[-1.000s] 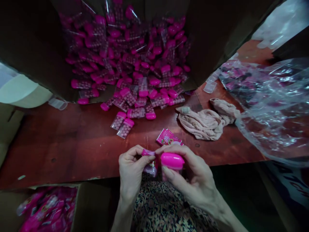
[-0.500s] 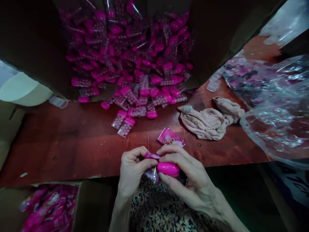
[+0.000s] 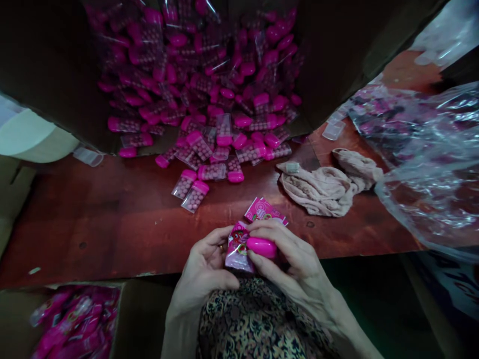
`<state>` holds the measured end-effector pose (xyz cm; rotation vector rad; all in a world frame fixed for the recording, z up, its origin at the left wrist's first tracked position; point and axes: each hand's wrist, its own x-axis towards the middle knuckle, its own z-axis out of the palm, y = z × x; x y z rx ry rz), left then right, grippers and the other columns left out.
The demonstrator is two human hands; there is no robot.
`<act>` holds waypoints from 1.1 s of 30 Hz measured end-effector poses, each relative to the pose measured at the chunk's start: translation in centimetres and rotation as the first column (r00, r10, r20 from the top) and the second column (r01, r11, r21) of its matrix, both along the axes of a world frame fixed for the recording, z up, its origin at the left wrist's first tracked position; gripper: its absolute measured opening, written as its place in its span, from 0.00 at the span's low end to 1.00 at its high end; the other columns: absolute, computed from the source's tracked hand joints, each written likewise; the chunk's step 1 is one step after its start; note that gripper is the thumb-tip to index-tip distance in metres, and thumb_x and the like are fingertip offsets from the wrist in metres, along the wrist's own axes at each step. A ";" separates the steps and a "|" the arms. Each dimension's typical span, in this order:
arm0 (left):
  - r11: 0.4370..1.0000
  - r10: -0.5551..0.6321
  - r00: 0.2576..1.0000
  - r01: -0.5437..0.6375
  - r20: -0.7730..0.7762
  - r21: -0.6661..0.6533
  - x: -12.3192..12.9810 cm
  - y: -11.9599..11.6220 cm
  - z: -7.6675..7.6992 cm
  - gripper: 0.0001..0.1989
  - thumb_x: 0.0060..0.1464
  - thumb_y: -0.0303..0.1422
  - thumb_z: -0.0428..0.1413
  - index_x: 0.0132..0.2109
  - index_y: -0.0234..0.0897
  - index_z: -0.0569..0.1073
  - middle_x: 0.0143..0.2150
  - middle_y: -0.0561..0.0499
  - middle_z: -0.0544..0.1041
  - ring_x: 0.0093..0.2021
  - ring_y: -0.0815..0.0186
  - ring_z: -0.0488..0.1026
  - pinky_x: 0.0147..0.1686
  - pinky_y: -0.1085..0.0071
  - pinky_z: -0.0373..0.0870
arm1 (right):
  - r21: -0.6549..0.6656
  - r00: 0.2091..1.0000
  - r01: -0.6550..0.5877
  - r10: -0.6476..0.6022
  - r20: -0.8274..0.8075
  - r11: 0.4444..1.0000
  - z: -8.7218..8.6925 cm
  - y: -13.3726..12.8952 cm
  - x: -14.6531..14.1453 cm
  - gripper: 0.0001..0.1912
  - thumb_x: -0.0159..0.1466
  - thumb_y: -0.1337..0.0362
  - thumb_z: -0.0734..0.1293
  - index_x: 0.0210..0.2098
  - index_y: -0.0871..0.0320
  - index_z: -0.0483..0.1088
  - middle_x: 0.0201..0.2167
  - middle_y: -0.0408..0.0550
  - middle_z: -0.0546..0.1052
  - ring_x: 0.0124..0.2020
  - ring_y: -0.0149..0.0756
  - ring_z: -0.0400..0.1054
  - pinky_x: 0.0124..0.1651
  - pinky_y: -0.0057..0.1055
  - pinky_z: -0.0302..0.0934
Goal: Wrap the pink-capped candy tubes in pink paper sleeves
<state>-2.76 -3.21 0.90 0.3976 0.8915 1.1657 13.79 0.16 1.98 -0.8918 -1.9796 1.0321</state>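
Two hands: we see the left hand (image 3: 202,267), half curled, cupping a printed wrapper (image 3: 237,249), while the right hand (image 3: 295,264) grips a pink-capped tube (image 3: 261,247) against it.

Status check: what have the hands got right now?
Left hand: cupping printed pink packet. Right hand: gripping pink-capped tube against it. Just ahead: more pink packets on red-brown tabletop.

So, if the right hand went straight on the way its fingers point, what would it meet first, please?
The right hand would probably meet the pink printed card in the left hand; depth is unclear.
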 end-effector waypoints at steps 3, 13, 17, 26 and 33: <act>1.000 0.002 1.000 -0.001 -0.031 0.030 0.0 -0.5 -0.5 0.24 0.39 0.24 0.66 0.47 0.41 0.77 0.45 0.48 0.79 0.44 0.65 0.75 0.45 0.74 0.68 | -0.055 1.000 0.011 -0.012 -0.025 0.998 -0.3 0.1 0.0 0.11 0.61 0.72 0.65 0.44 0.57 0.66 0.43 0.49 0.71 0.45 0.34 0.67 0.48 0.29 0.63; 0.998 0.063 0.969 -0.054 -0.240 0.042 -0.4 -1.4 -1.2 0.15 0.48 0.27 0.60 0.45 0.43 0.78 0.44 0.48 0.80 0.45 0.65 0.75 0.45 0.75 0.68 | -0.352 0.995 -0.034 0.000 -0.095 0.935 -0.2 -0.1 0.0 0.07 0.61 0.68 0.66 0.40 0.54 0.69 0.44 0.47 0.72 0.45 0.36 0.68 0.49 0.33 0.63; 0.977 0.193 0.860 -0.125 -0.473 0.171 -0.4 -1.5 -1.9 0.10 0.49 0.27 0.58 0.39 0.41 0.81 0.34 0.51 0.80 0.35 0.68 0.74 0.37 0.77 0.69 | -0.398 0.993 -0.049 0.003 -0.116 0.916 0.0 -0.3 -0.2 0.08 0.60 0.68 0.67 0.39 0.54 0.70 0.44 0.48 0.71 0.44 0.37 0.69 0.49 0.36 0.63; 0.964 0.258 0.675 -0.132 -0.691 0.231 -0.2 -1.6 -1.7 0.14 0.49 0.22 0.53 0.38 0.42 0.80 0.30 0.54 0.80 0.25 0.71 0.72 0.25 0.79 0.68 | -0.530 0.992 -0.089 0.025 -0.126 0.843 -0.1 -0.7 -0.6 0.03 0.61 0.66 0.66 0.36 0.56 0.68 0.30 0.42 0.70 0.29 0.28 0.67 0.33 0.24 0.64; 0.970 0.243 0.709 -0.198 -0.662 0.143 -0.1 -1.4 -1.4 0.12 0.49 0.25 0.54 0.38 0.40 0.80 0.24 0.54 0.79 0.19 0.74 0.69 0.20 0.81 0.64 | -0.836 0.919 -0.275 -0.126 -0.374 0.476 -0.2 -0.8 -0.4 0.09 0.62 0.60 0.65 0.40 0.56 0.64 0.21 0.39 0.70 0.18 0.23 0.65 0.19 0.17 0.60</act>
